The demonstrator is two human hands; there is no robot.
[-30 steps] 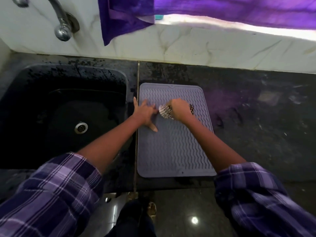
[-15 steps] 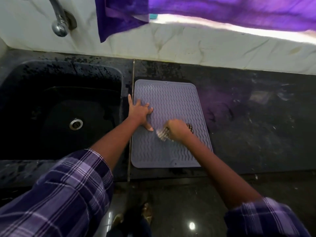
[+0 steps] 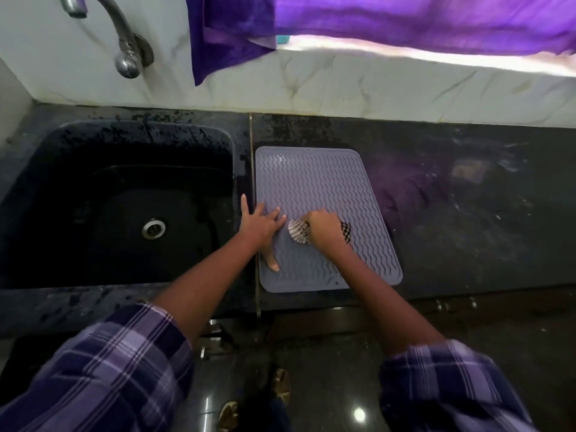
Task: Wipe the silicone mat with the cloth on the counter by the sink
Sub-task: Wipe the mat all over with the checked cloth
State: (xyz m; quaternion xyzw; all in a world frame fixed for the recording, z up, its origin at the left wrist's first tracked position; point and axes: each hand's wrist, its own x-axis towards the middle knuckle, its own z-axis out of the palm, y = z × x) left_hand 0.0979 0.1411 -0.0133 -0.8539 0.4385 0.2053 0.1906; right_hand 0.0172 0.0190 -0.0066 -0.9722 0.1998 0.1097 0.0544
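A grey silicone mat (image 3: 314, 179) with wavy ridges lies flat on the dark counter, just right of the sink. My right hand (image 3: 322, 229) is closed on a bunched checked cloth (image 3: 297, 232) and presses it onto the middle of the mat. The cloth sticks out on both sides of the fist. My left hand (image 3: 260, 227) lies flat with fingers spread on the mat's left edge, thumb pointing toward me.
A black sink (image 3: 124, 207) with a metal drain (image 3: 153, 228) lies to the left, a chrome tap (image 3: 124, 42) above it. The dark stone counter (image 3: 473, 213) stretches right. A purple curtain (image 3: 374, 23) hangs over the marble backsplash. The counter's front edge runs below the mat.
My right hand slid the cloth down the mat toward me, then back up to the middle. My left hand stayed pressed on the mat's left edge. The camera view shifted slightly.
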